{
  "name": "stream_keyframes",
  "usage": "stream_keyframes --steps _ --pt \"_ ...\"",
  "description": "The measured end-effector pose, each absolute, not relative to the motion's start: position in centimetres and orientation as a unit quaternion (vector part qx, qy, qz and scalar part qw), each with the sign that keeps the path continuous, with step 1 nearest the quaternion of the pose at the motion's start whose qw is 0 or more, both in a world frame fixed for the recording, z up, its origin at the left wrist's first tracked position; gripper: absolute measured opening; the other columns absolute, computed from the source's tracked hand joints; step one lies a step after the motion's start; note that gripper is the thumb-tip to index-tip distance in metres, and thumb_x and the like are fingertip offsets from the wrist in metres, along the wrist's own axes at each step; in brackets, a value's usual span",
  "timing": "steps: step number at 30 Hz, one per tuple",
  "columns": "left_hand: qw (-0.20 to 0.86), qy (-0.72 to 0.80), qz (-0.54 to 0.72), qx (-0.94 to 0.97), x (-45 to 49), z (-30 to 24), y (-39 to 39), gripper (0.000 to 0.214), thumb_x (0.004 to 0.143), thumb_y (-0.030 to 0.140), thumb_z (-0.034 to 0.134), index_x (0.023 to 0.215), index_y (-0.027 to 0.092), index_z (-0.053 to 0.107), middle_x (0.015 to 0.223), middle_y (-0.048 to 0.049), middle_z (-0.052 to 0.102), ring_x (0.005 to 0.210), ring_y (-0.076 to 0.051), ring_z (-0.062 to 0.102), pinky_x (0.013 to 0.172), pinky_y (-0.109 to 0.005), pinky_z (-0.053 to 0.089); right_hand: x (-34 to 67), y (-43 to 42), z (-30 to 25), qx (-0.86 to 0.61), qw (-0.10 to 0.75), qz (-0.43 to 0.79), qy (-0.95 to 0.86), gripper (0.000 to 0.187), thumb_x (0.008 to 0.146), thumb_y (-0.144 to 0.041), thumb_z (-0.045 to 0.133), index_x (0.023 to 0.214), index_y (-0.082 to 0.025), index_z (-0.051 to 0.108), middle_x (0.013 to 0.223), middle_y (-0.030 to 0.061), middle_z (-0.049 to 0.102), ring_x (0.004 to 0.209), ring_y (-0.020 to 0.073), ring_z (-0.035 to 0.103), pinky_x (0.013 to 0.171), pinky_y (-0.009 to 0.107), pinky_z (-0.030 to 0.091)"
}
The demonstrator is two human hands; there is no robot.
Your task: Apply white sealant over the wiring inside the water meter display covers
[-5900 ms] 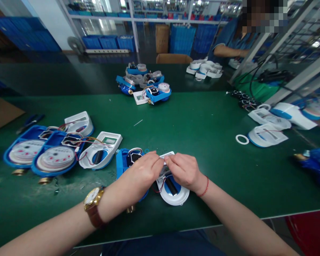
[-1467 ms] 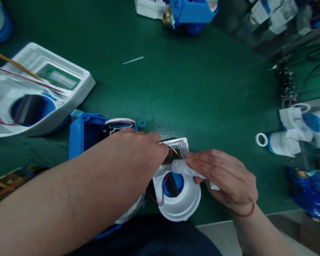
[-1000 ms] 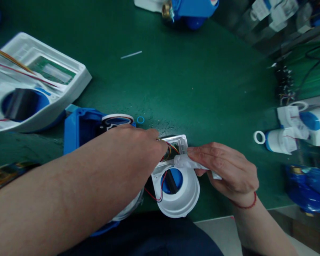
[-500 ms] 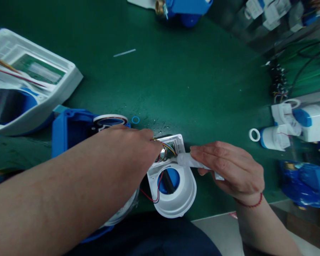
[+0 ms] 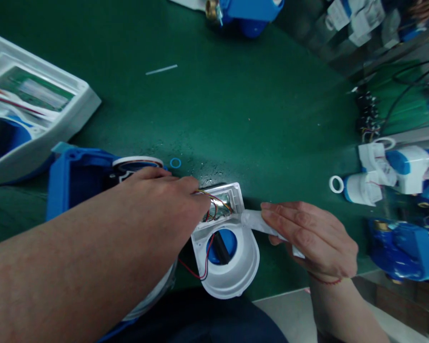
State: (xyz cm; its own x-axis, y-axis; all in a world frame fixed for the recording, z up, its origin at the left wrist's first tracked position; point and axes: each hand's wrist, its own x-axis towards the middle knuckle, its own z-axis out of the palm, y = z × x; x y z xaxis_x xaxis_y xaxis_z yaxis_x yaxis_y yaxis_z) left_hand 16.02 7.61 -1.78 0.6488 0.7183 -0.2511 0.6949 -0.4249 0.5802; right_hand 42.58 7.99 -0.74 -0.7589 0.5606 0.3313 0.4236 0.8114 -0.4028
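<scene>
A white plastic meter housing [image 5: 248, 267] lies at the table's front edge, with a blue disc and a black cylinder in its round part. Its rectangular recess holds a circuit board and thin coloured wires [image 5: 226, 204]. My left hand [image 5: 171, 197] is curled over the recess's left side, right where the wires run under it; its fingertips are hidden. From the right, my right hand [image 5: 307, 233] grips a whitish squeeze tube [image 5: 253, 221], whose end meets the housing's edge by the recess. A red and black wire pair loops beside the round part.
An open blue case [image 5: 62, 181] and a larger white housing [image 5: 82, 105] stand at the left. A small blue ring [image 5: 175, 163] and a white strip [image 5: 161, 70] lie on the green table. Blue meter bodies [image 5: 396, 250] and white parts [image 5: 362, 188] stand at the right.
The whole view has shifted slightly, with table objects sliding left in it. My right hand and the tube have drawn a little away from the recess. Both hands keep their closed shape.
</scene>
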Motion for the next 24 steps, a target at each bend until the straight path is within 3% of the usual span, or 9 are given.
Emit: stream_keyframes --steps 3,7,11,16,24 --pt "0.284 0.408 -0.075 0.864 16.7 -1.3 7.9 0.029 0.06 0.011 0.052 0.085 0.023 0.057 0.093 -0.005 0.059 0.084 -0.03 0.057 0.076 -0.054 0.043 42.6 7.8 -0.8 -0.266 0.221 0.148 -0.927 0.023 0.085 -0.007 0.058 0.108 -0.006 0.063 0.094 0.0145 0.07 0.086 0.0208 0.068 0.07 0.032 0.059" --pt "0.225 0.402 -0.097 0.882 17.5 -0.3 8.1 0.038 0.059 0.013 0.055 0.095 0.026 0.054 0.094 -0.0067 0.057 0.082 -0.033 0.057 0.071 -0.055 0.041 42.6 7.0 -0.7 -0.269 0.216 0.116 -0.931 0.021 0.083 -0.007 0.061 0.103 -0.003 0.064 0.091 0.0168 0.07 0.084 0.022 0.068 0.07 0.032 0.059" --pt "0.229 0.382 -0.144 0.884 17.8 0.2 8.7 0.052 0.054 0.006 0.056 0.101 0.027 0.053 0.098 -0.0038 0.058 0.081 -0.031 0.059 0.067 -0.047 0.042 42.4 6.6 -0.8 -0.296 0.237 0.111 -0.919 0.019 0.083 -0.006 0.059 0.102 -0.005 0.063 0.09 0.0152 0.071 0.081 0.0203 0.068 0.067 0.031 0.058" --pt "0.172 0.402 -0.112 0.892 17.9 -0.7 8.9 0.041 0.058 0.003 0.054 0.094 0.022 0.053 0.088 -0.0028 0.059 0.07 -0.025 0.059 0.06 -0.039 0.039 42.4 7.1 -1.6 -0.323 0.29 0.154 -0.888 0.022 0.084 -0.006 0.057 0.103 -0.013 0.065 0.089 0.0093 0.072 0.08 0.0192 0.069 0.069 0.032 0.059" --pt "0.198 0.396 -0.14 0.886 18.2 -1.2 9.1 0.053 0.053 0.001 0.057 0.102 0.021 0.054 0.099 -0.0049 0.061 0.083 -0.029 0.061 0.065 -0.04 0.041 42.5 7.9 -2.5 -0.29 0.317 0.213 -0.877 0.024 0.08 -0.001 0.059 0.103 -0.008 0.065 0.085 0.013 0.071 0.08 0.0198 0.069 0.069 0.033 0.058"
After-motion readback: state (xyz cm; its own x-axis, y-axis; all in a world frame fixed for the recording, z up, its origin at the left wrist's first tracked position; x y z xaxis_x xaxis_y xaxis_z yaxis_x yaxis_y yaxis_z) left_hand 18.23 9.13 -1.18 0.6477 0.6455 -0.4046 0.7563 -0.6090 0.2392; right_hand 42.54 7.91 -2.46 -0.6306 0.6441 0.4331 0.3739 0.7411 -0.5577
